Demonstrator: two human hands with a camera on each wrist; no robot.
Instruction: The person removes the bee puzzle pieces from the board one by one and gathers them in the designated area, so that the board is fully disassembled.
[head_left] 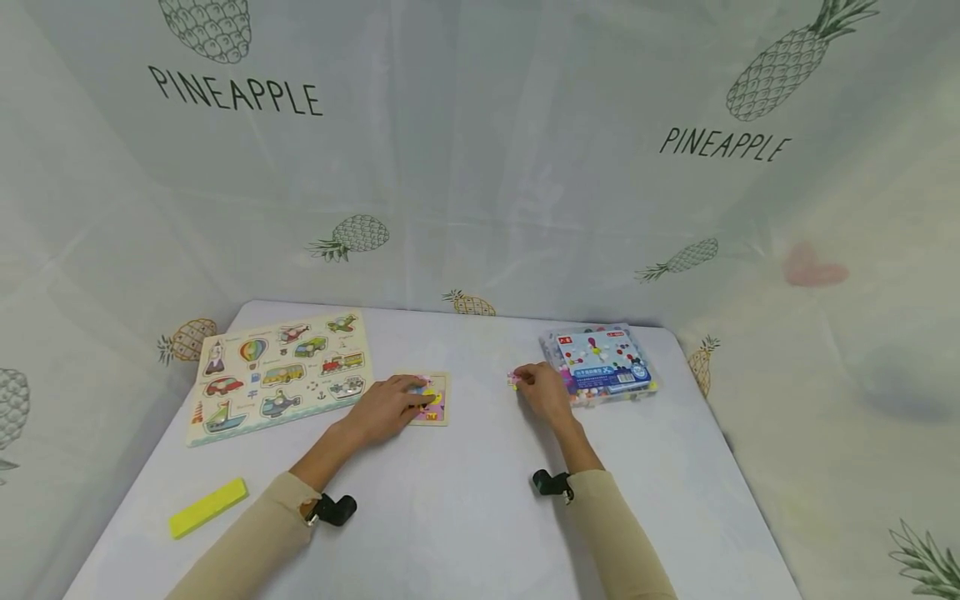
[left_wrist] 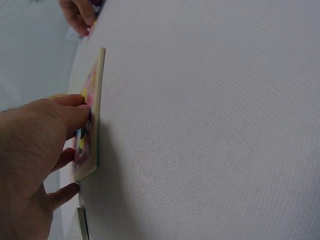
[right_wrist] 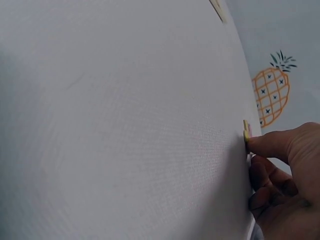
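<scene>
My left hand rests with its fingertips on a small square wooden jigsaw board, whose picture is pink, purple and yellow. In the left wrist view the fingers of the left hand reach over the picture side of the board, which lies on the white table. To the right of the board, my right hand pinches a small pink and yellow puzzle piece at the table's surface. From the right wrist, the thumb is at the near edge of this piece, and the other fingers curl beneath it.
A large wooden puzzle board with vehicle pictures lies at the left. A clear plastic box with a blue molecule label stands just beyond the right hand. A yellow block lies near the left forearm. A pineapple-print curtain hangs behind the table.
</scene>
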